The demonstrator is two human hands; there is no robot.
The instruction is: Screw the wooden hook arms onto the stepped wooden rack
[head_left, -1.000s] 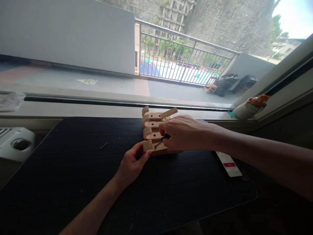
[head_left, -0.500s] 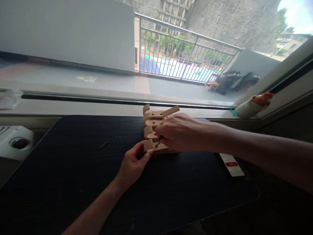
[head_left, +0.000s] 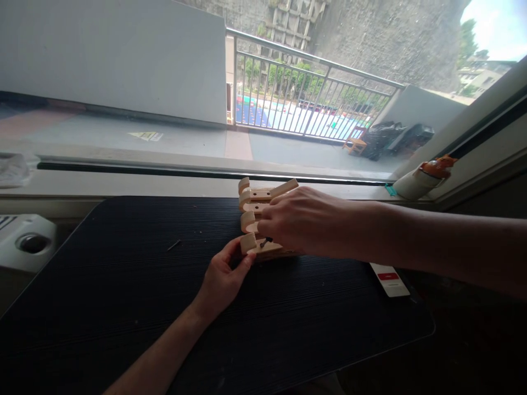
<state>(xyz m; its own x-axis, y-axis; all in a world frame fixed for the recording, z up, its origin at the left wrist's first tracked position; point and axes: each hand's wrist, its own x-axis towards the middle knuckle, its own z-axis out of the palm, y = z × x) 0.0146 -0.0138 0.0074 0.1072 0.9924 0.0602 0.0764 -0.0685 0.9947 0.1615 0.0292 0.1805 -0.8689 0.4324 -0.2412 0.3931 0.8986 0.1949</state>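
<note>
A light wooden assembly of several rounded, drilled pieces lies on the black ribbed mat near the window sill. My left hand grips its near end, thumb against the closest rounded piece. My right hand reaches in from the right and lies over the assembly, fingers pinched on a small dark screw whose tip touches the closest piece. Most of the assembly's right side is hidden under that hand.
A loose screw lies on the mat to the left. A white card with a red mark sits at the right. A white device stands off the mat's left edge. A white roll with an orange figure rests on the sill.
My right hand has slid left and lower over the assembly, and the screw it pinches has gone from slanted in the air down onto the closest wooden piece. My left hand stays put.
</note>
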